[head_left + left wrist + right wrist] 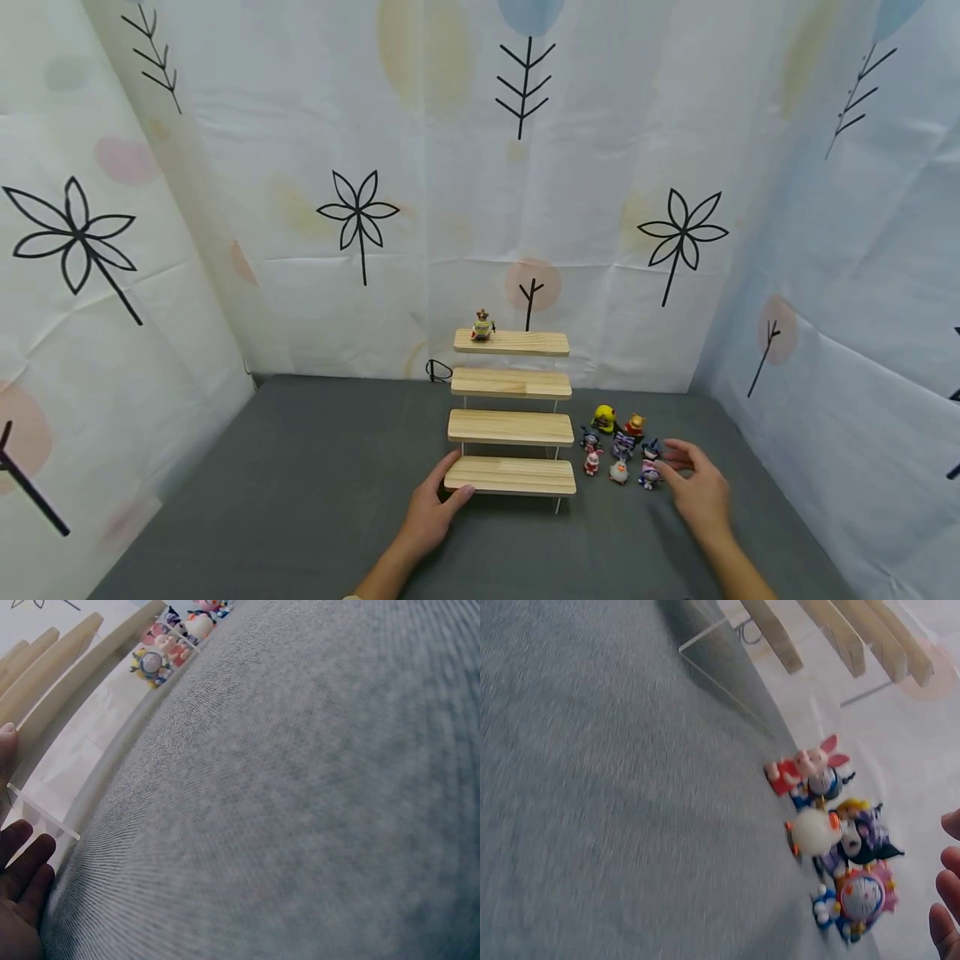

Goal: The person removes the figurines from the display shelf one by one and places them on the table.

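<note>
A stepped display stand with several pale wooden shelves (510, 427) stands upright. My left hand (429, 510) holds the left end of its lowest shelf (517, 476), thumb at the front edge and index finger by the back corner. In the left wrist view, other fingers (34, 870) sit loosely beside the clear leg. To the stand's right, small toy figurines cluster: a white duck (618, 472), a pink-eared piglet (592, 462) and a blue-and-pink cat figurine (862, 896). My right hand (699, 490) is beside their right edge, fingers apart around nothing.
A crowned figurine (482, 326) stands on the top shelf's left end. Behind the lower figurines are a yellow one (603, 418) and a bear in red (635, 425). A dark looped object (437, 372) lies by the back curtain (480, 208). Grey cloth (330, 483) covers the table.
</note>
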`<state>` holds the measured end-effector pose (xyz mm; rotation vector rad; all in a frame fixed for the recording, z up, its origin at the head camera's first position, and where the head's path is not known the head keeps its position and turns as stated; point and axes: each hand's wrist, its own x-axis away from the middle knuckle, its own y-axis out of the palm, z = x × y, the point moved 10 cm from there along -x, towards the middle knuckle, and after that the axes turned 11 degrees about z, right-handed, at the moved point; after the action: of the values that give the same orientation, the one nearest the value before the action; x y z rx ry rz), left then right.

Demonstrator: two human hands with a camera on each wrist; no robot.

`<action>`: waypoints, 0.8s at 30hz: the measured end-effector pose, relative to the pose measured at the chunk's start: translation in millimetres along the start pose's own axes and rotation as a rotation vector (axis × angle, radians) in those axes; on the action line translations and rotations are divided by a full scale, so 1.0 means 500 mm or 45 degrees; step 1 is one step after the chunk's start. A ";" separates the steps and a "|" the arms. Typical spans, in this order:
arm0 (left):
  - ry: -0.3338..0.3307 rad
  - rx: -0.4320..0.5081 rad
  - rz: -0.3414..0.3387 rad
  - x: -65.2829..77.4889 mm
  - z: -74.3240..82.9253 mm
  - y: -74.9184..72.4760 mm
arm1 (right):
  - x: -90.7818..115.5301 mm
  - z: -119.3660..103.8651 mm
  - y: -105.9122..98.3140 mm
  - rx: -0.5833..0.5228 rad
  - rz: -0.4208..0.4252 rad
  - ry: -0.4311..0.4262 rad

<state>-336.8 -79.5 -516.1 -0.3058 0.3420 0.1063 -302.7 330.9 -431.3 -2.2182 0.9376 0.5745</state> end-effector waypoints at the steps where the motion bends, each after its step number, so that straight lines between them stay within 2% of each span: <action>1: 0.000 -0.010 -0.001 0.000 0.001 0.000 | -0.001 -0.005 0.004 -0.013 0.000 -0.010; 8: -0.005 -0.024 0.006 0.003 0.006 -0.002 | -0.008 -0.047 0.040 -0.046 -0.026 -0.040; 16: 0.010 0.001 0.006 0.003 0.012 -0.001 | -0.019 -0.115 0.081 -0.085 -0.131 -0.214; 24: 0.002 -0.006 0.007 0.004 0.014 -0.003 | -0.046 -0.190 0.114 -0.107 -0.212 -0.320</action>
<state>-332.7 -78.8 -510.2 -0.3097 0.3443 0.1124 -347.3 243.8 -374.4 -2.2072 0.6039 0.8042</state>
